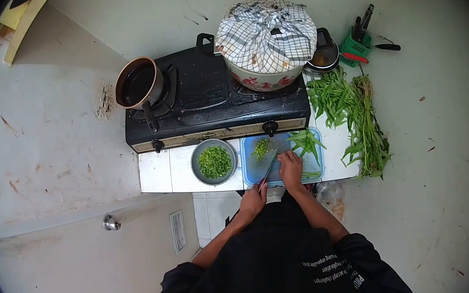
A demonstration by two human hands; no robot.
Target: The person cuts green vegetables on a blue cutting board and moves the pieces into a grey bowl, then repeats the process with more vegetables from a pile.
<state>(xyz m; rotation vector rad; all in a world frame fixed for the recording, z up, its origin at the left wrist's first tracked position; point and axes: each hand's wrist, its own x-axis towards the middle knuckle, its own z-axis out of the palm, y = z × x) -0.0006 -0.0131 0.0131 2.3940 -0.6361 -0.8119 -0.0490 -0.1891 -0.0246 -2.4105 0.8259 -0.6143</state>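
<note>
My left hand (pixel 251 203) grips a knife (pixel 269 169) by its handle, its blade angled up and right over a blue-rimmed cutting board (pixel 247 165). Beside the blade, the closed fingers of my right hand (pixel 291 170) press on green stalks (pixel 311 174), which stick out to the right; the part under the fingers is hidden. Finely chopped greens (pixel 260 148) lie at the board's upper left. Long leaves (pixel 306 141) rest at its upper right. To the left stands a grey bowl (pixel 195 169) full of chopped greens (pixel 214 162).
Behind the board is a black two-burner stove (pixel 201 112). It carries a brown saucepan (pixel 152 95) and a big pot (pixel 264 78) topped with a checked cloth (pixel 267 31). Bunched leafy greens (pixel 363 119) hang over the counter's right edge, below a green utensil basket (pixel 356 48).
</note>
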